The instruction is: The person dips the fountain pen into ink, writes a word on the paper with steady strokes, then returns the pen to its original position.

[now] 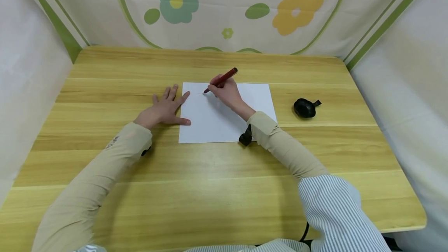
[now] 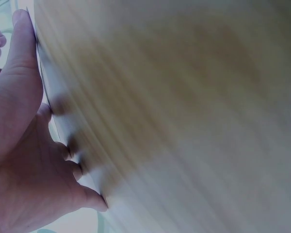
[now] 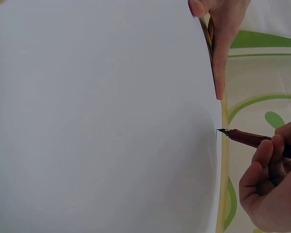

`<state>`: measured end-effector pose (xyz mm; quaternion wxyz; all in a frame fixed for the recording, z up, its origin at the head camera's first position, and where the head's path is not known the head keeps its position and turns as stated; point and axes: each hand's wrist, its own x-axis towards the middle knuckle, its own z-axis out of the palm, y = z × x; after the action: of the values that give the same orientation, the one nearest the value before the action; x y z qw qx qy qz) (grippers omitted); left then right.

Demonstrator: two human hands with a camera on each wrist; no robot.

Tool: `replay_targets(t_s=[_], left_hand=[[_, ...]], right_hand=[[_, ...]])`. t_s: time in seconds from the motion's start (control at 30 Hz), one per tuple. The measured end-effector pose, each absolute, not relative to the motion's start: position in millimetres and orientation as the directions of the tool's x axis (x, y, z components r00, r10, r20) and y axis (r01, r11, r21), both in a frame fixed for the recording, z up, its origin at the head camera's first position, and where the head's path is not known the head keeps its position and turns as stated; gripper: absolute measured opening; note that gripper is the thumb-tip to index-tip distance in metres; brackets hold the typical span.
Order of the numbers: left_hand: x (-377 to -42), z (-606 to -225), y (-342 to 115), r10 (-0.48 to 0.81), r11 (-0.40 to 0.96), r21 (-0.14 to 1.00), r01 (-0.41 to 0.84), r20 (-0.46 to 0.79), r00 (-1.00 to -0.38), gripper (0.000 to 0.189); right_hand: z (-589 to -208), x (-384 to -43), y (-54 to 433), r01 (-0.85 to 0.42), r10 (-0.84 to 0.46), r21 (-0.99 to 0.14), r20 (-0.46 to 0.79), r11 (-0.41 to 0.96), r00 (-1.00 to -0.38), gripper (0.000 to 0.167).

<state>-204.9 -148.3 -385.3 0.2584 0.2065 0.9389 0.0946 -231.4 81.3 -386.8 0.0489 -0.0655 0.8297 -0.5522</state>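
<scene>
A white sheet of paper (image 1: 224, 127) lies on the wooden table. My right hand (image 1: 227, 91) holds a dark red fountain pen (image 1: 225, 77) over its upper left part. In the right wrist view the metal nib (image 3: 223, 131) points at the paper, and the fingers of the right hand (image 3: 274, 182) curl round the barrel. A short thin line (image 1: 199, 93) shows on the sheet beside the pen tip. My left hand (image 1: 162, 110) is spread at the sheet's left edge, with thumb and index fingertip over the paper and the other fingers on the wood.
A small round black object (image 1: 305, 108) with a short tab sits on the table (image 1: 336, 147) to the right of the paper. A black device (image 1: 246, 136) at my right wrist overlaps the sheet's lower edge. Fabric walls with printed flowers (image 1: 176, 1) enclose the table's back and sides.
</scene>
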Motion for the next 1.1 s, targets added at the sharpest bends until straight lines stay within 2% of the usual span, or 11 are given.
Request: replay_targets(t_s=[0.83,1.1], left_hand=[[-204.9,-386.7,-151.1,0.444,0.893,0.289,0.344,-0.446,-0.777,0.105],[-202.6,-383.0,-151.2,0.458,0.883,0.324,0.339,-0.440,-0.773,0.109]], right_hand=[[-384.9,-229.4,96.2,-0.023,-0.140,-0.920,-0.034,0.391,-0.990,0.010],[-383.5,-228.2,101.5,-0.020,-0.127,-0.920,-0.032,0.391,-0.991,0.010]])
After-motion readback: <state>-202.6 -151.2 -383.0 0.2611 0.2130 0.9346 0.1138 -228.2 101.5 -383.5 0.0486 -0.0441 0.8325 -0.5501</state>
